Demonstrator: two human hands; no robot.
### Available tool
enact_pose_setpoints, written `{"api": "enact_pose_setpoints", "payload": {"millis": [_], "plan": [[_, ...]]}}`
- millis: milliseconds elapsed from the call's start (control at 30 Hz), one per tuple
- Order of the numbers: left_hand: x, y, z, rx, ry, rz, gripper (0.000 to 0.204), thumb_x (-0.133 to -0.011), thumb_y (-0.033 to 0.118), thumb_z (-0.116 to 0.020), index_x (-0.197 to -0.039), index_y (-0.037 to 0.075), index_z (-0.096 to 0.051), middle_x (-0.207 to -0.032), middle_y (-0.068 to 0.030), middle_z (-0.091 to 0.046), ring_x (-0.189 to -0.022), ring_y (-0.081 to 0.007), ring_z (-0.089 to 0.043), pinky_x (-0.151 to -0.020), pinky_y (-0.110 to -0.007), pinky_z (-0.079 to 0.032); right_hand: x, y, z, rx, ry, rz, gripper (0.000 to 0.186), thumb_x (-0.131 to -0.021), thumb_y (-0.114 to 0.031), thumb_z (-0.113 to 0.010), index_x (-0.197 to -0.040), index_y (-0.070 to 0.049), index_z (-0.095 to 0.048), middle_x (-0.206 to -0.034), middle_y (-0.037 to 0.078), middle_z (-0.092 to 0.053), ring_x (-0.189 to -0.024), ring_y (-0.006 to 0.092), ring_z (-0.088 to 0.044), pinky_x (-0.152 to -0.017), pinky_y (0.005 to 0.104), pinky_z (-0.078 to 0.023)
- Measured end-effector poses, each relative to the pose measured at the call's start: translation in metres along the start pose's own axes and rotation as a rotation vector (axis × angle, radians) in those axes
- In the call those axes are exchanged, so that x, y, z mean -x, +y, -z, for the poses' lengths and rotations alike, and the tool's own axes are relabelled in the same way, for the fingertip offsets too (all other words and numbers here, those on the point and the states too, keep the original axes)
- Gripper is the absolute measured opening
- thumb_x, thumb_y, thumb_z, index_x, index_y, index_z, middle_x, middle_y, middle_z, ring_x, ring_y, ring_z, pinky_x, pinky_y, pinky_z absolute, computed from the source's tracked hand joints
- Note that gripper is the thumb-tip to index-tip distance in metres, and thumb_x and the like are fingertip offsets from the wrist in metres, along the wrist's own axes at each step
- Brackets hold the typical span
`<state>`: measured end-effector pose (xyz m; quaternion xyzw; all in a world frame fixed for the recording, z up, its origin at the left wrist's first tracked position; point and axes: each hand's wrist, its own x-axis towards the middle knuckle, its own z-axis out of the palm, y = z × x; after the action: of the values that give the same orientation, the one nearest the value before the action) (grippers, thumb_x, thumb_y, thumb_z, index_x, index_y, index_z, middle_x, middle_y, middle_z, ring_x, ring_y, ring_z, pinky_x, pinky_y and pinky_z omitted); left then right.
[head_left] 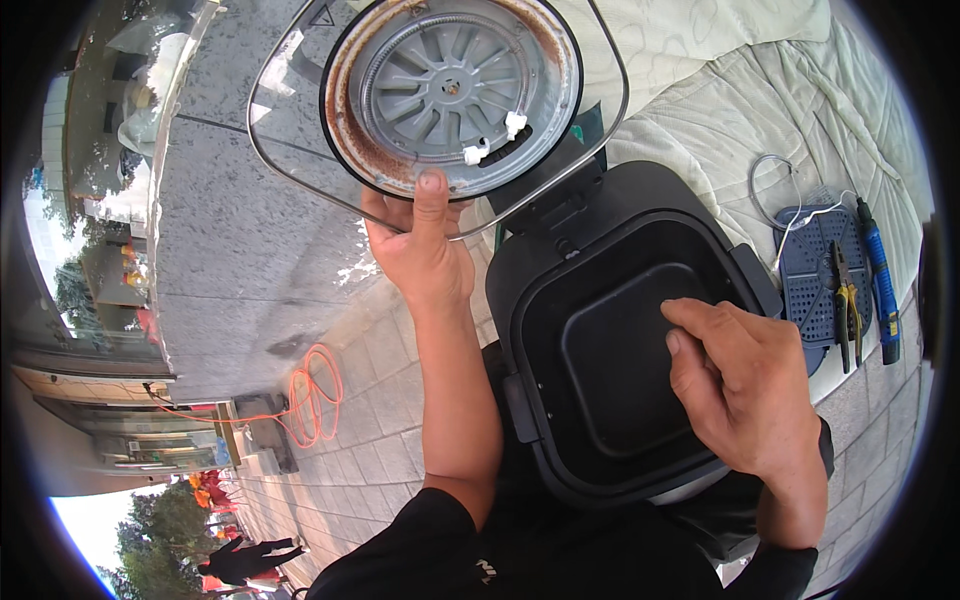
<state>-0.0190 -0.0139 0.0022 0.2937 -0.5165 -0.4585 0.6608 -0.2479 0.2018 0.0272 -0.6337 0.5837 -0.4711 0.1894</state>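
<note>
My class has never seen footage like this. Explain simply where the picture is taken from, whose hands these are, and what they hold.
There is no machine here: these are one person's bare hands. The single picture comes from a wide fisheye camera on that person's head, looking down, so straight edges bend near its border.

The left hand grips a round metal disc, stained brown near its edge. The right hand is above a black square pan; whether it pinches something small, I cannot tell.

Further right, pliers lie partly over a bluish-grey perforated pad, with a slim blue tool beside them. A pale cloth spreads behind.
</note>
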Motion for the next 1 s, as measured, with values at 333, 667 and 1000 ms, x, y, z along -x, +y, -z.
{"api": "enact_pose_setpoints", "payload": {"millis": [333, 667, 1000], "plan": [[-0.006, 0.0, 0.003, 0.009, -0.008, 0.034, 0.063, -0.095, 0.013, -0.089, -0.145, 0.002, -0.052, -0.127, -0.0105, -0.07, -0.105, -0.0202, -0.072, -0.08, -0.035, -0.064, -0.009, -0.011, 0.004, 0.003, -0.049, -0.125, 0.022, -0.092, 0.005, -0.073, -0.113, 0.006, -0.073, -0.075, 0.015, -0.066, -0.059, 0.0275, -0.065, -0.056, 0.0357, -0.049], [-0.001, -0.002, 0.0, 0.065, 0.048, 0.088, 0.077, -0.089, 0.007, -0.09, -0.153, -0.005, -0.048, -0.148, -0.0185, -0.06, -0.132, -0.0271, -0.063, -0.093, -0.037, -0.065, -0.023, -0.024, -0.022, 0.047, -0.13, -0.217, 0.024, -0.099, -0.001, -0.073, -0.122, 0.005, -0.074, -0.085, 0.014, -0.073, -0.065, 0.0132, -0.067, -0.062, 0.0278, -0.053], [0.002, 0.001, 0.008, 0.111, 0.016, 0.063, 0.078, -0.089, 0.001, -0.088, -0.154, -0.009, -0.046, -0.147, -0.021, -0.062, -0.136, -0.027, -0.061, -0.118, -0.042, -0.048, -0.114, -0.048, -0.044, 0.167, 0.134, 0.083, 0.034, -0.101, -0.005, -0.074, -0.133, 0.002, -0.069, -0.078, 0.011, -0.074, -0.065, 0.0175, -0.071, -0.065, 0.0305, -0.056]]}}
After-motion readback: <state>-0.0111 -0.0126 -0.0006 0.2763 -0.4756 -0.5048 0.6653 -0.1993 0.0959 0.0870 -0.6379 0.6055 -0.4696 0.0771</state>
